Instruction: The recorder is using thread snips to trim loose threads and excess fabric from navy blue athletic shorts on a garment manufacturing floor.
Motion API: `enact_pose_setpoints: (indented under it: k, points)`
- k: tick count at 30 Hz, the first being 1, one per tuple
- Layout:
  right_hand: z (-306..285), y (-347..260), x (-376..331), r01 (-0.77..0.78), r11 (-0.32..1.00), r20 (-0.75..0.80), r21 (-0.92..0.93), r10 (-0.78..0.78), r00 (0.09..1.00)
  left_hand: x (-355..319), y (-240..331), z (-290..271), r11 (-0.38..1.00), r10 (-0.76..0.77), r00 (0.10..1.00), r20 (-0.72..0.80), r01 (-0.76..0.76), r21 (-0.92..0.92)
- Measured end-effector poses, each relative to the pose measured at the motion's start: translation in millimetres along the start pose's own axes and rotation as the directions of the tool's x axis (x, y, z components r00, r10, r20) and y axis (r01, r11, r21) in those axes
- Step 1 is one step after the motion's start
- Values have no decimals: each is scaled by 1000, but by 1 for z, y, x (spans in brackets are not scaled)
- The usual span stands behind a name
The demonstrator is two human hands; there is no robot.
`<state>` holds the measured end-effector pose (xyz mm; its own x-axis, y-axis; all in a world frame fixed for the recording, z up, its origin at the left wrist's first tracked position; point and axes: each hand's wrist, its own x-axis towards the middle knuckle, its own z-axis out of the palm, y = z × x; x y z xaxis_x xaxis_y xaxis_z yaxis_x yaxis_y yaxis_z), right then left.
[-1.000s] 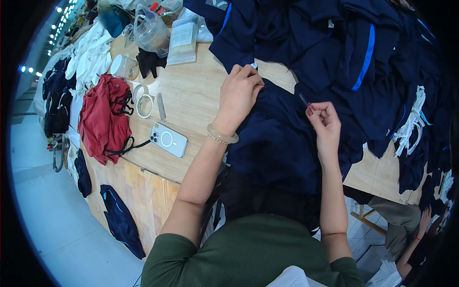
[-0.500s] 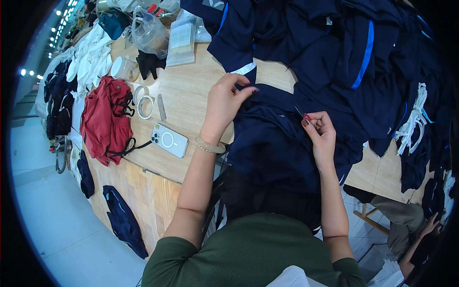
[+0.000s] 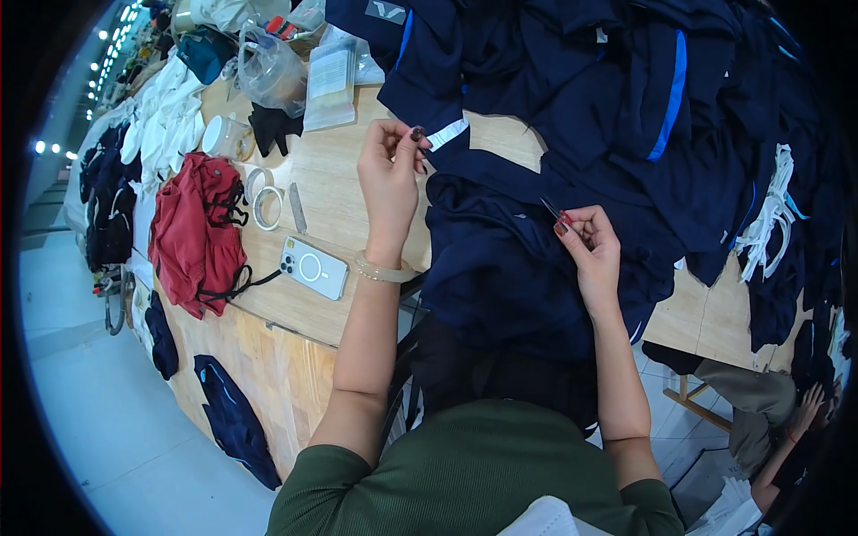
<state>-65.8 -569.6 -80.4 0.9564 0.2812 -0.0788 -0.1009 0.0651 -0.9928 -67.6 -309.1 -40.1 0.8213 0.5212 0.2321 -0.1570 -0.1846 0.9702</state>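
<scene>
Navy garment (image 3: 505,268) lies bunched right of phone (image 3: 329,275). Person's right hand (image 3: 594,246), farther right of phone and over the garment, pinches slim pointed tool (image 3: 550,209) between thumb and fingers. Left hand (image 3: 391,174), beyond phone and right, has fingers curled toward thumb; can't tell if they grip anything. Red fabric heap (image 3: 192,232) left of phone.
</scene>
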Motion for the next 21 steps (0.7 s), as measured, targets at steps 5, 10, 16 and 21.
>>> enact_pose_setpoints:
  k: [5, 10, 16, 21]
  points:
    - [1, -1, 0, -4, 1000, 0, -3, 4, 1000, 3, 2, -8, 999, -41, 999, 19, 41, 8]
    - [0, -2, 0, -14, 1000, -3, 8, 14, 1000, -3, 25, 5, 866, 272, 937, 220, -338, 369]
    - [0, -3, 0, -22, 1000, 3, 4, 22, 1000, -2, 21, 16, 541, 200, 688, 697, -671, 508]
    - [2, -3, -1, -25, 1000, -8, -4, 25, 1000, 10, 5, 12, 412, 130, 651, 748, -721, 556]
